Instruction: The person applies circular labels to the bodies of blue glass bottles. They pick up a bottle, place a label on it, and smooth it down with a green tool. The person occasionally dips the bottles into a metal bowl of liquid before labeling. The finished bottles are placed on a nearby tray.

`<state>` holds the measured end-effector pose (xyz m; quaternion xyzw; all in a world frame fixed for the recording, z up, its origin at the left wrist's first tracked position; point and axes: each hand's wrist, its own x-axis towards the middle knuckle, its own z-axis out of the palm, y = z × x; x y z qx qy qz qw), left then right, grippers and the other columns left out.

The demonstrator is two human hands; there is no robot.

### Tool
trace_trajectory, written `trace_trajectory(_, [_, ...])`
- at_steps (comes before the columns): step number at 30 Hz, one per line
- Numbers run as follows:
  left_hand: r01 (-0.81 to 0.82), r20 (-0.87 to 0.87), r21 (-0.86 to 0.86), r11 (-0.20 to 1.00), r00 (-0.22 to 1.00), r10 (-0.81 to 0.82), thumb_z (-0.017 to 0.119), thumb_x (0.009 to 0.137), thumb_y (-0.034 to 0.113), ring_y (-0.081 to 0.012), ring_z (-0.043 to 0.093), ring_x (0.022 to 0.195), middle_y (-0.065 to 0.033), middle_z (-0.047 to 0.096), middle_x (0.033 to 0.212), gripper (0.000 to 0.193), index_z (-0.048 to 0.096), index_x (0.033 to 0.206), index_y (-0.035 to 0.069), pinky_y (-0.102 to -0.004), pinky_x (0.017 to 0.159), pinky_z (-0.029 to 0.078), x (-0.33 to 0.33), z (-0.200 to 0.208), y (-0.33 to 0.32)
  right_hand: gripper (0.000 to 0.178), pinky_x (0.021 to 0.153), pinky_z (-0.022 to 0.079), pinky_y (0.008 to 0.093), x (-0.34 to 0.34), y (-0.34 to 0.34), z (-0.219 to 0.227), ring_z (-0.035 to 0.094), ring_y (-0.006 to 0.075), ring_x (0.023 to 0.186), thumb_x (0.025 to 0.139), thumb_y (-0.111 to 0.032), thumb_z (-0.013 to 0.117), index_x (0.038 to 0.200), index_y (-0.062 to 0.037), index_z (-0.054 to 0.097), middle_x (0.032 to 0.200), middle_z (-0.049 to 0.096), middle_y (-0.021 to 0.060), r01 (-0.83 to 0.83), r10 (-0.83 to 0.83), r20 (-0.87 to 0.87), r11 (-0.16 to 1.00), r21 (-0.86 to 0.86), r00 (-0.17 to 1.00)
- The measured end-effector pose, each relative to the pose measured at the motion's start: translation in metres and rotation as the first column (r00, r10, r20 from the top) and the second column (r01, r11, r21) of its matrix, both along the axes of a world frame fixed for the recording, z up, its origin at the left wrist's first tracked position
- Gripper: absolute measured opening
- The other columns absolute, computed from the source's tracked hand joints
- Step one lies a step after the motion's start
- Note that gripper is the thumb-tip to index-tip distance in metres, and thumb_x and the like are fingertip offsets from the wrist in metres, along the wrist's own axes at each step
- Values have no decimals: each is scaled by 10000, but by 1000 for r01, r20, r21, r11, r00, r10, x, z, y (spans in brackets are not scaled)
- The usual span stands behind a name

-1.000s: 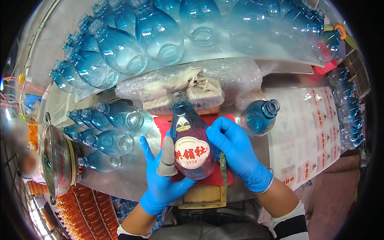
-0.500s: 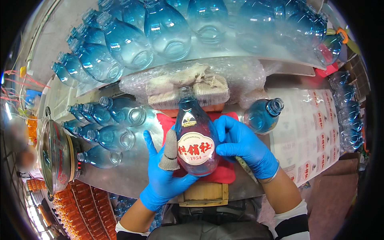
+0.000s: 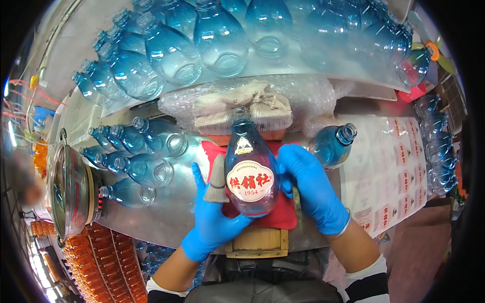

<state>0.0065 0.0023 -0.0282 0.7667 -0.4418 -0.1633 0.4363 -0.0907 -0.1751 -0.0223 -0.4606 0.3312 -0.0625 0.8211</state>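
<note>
A blue glass bottle with a cream label in red print lies before me on a red cloth. Its neck points away, resting against a pad wrapped in knitted cloth. My left hand, in a blue glove, cradles the bottle's left side and base. A grey fabric sleeve covers one of its fingers, and another finger sticks up. At the bottle's right side my gloved right hand is closed, fingertips tucked in. A thin greenish strip, blurred, shows below that hand; its upper end is hidden.
Rows of blue bottles stand on a raised shelf behind bubble wrap. More bottles lie at left near a round lidded pot. One upright bottle stands by a label sheet. A wooden block sits at the near edge.
My right hand has turned knuckles up, its fingers curling in beside the bottle, and the strip has swung left. The bottle shifts slightly within the view; my left hand stays on it.
</note>
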Motion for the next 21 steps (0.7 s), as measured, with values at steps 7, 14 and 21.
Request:
trace_trajectory(7, [-40, -138, -79, 996, 990, 29, 714, 705, 339, -263, 371, 1275, -146, 396, 1364, 935, 184, 1403, 13, -527, 1047, -137, -5, 8, -1, 262, 600, 460, 241, -27, 32, 40, 540, 122, 654, 834, -334, 608, 862, -77, 569, 743, 561, 45, 337, -340, -56, 940, -47, 939])
trace_trajectory(14, [-37, 252, -46, 998, 967, 47, 665, 736, 251, -296, 377, 1267, -215, 343, 1380, 751, 318, 1381, 84, -605, 1013, -132, -14, 8, 3, 212, 685, 469, 236, -5, 18, 53, 558, 101, 771, 744, 20, 658, 940, -17, 587, 862, 570, 56, 208, 52, 247, 391, -897, 968])
trace_trajectory(21, [-77, 1, -200, 977, 997, 79, 739, 691, 284, -258, 510, 1147, -145, 491, 1278, 875, 274, 1385, 25, -560, 1040, -117, -7, 5, 1, 183, 628, 474, 228, 27, 6, 80, 583, 110, 708, 720, -20, 718, 875, -14, 620, 780, 607, 50, 173, 247, 285, 396, -902, 926])
